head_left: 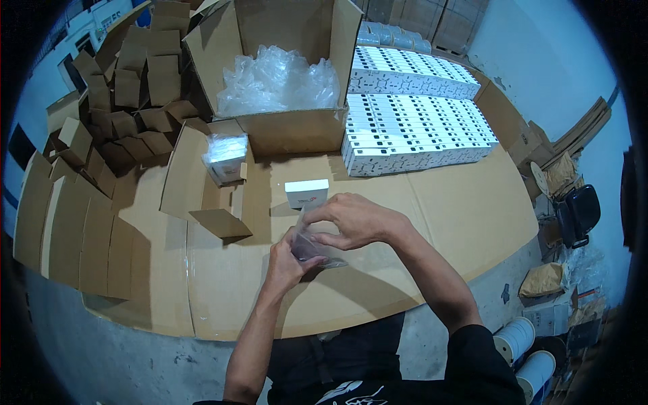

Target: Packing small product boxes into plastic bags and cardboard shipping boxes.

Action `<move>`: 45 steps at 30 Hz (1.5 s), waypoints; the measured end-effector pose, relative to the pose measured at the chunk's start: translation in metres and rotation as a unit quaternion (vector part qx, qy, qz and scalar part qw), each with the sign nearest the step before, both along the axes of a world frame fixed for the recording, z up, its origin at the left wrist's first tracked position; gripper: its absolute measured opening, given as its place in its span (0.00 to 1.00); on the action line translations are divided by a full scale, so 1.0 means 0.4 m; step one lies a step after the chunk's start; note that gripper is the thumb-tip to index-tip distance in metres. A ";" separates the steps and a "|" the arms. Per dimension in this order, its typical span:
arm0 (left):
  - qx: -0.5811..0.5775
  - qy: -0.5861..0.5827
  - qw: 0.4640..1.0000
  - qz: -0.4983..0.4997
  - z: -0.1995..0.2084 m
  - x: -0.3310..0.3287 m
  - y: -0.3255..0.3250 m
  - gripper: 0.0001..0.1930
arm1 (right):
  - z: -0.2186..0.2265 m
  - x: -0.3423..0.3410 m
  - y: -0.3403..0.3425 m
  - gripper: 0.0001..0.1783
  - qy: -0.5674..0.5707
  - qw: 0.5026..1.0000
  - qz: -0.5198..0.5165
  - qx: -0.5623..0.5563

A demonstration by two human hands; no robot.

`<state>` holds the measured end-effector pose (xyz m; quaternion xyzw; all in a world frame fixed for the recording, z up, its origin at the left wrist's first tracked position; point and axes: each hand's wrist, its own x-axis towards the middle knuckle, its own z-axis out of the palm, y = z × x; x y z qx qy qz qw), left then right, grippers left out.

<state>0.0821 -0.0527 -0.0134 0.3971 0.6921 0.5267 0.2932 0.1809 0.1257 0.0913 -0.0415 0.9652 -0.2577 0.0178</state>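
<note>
Between my hands is a thin clear plastic bag (305, 244), its lower end spreading out near the tabletop. My left hand (289, 262) is closed around its lower left side. From above and to the right, my right hand (352, 221) pinches the upper part with thumb and fingers; the fingertips are partly hidden. Just beyond the hands a small white box (306, 193) stands on the cardboard-covered table (378, 270). To the left, a brown carton (223, 210) is open, with several white boxes in clear wrapping (226, 154) at its far end.
A large open carton (290, 131) full of clear plastic bags (277, 81) stands at the back. Rows of white boxes (418, 128) are stacked at back right. Many empty brown cartons (145, 81) fill the left side. Cable spools (516, 337) lie on the floor at lower right.
</note>
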 end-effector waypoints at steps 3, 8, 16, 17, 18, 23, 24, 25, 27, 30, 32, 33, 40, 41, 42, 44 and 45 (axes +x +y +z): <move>0.017 -0.004 1.000 0.011 -0.010 -0.001 0.004 0.33 | -0.026 -0.005 0.027 0.19 0.100 0.994 0.033 0.012; 0.061 -0.008 0.997 0.044 -0.022 -0.011 -0.003 0.33 | -0.032 -0.010 0.064 0.20 0.210 0.945 -0.171 -0.182; 0.034 -0.052 0.998 0.022 -0.018 -0.043 0.020 0.28 | -0.217 -0.002 0.071 0.25 0.203 0.840 -0.289 -0.411; 0.034 -0.051 0.998 0.022 -0.023 -0.048 0.024 0.28 | -0.246 -0.017 0.077 0.26 0.245 0.850 -0.258 -0.389; 0.051 -0.051 0.997 0.026 -0.035 -0.056 0.029 0.27 | -0.255 -0.022 0.078 0.26 0.246 0.849 -0.257 -0.390; 0.036 -0.070 0.997 0.015 -0.011 -0.069 0.048 0.28 | -0.282 -0.036 0.083 0.21 0.289 0.835 -0.265 -0.386; 0.022 -0.059 0.998 0.017 0.003 -0.064 0.048 0.29 | -0.285 -0.034 0.088 0.21 0.290 0.835 -0.266 -0.386; 0.006 -0.048 0.999 0.022 0.010 -0.062 0.043 0.29 | -0.280 -0.033 0.085 0.20 0.286 0.825 -0.290 -0.391; 0.011 -0.053 0.998 0.019 -0.012 -0.073 0.046 0.29 | -0.280 -0.031 0.090 0.19 0.282 0.815 -0.314 -0.397; 0.025 -0.054 0.998 0.011 -0.025 -0.081 0.047 0.30 | -0.274 -0.037 0.104 0.19 0.359 0.792 -0.311 -0.384; 0.033 -0.050 0.998 0.007 -0.033 -0.082 0.046 0.30 | -0.248 -0.038 0.093 0.19 0.415 0.722 -0.316 -0.455; 0.031 -0.049 0.998 0.004 -0.038 -0.082 0.047 0.30 | -0.255 -0.041 0.094 0.18 0.435 0.716 -0.325 -0.439; 0.002 -0.027 1.000 0.006 -0.013 -0.075 0.046 0.31 | -0.229 -0.044 0.065 0.13 0.468 0.608 -0.308 -0.563; 0.002 -0.027 1.000 0.006 -0.015 -0.076 0.046 0.31 | -0.232 -0.042 0.067 0.13 0.454 0.615 -0.296 -0.573; -0.001 -0.037 0.999 0.006 -0.019 -0.079 0.046 0.31 | -0.234 -0.040 0.069 0.12 0.441 0.621 -0.284 -0.583; -0.004 -0.049 0.999 0.004 -0.022 -0.079 0.046 0.31 | -0.236 -0.035 0.071 0.12 0.437 0.644 -0.278 -0.563; 0.002 -0.049 0.999 0.003 -0.020 -0.079 0.046 0.31 | -0.237 -0.032 0.072 0.12 0.433 0.666 -0.270 -0.544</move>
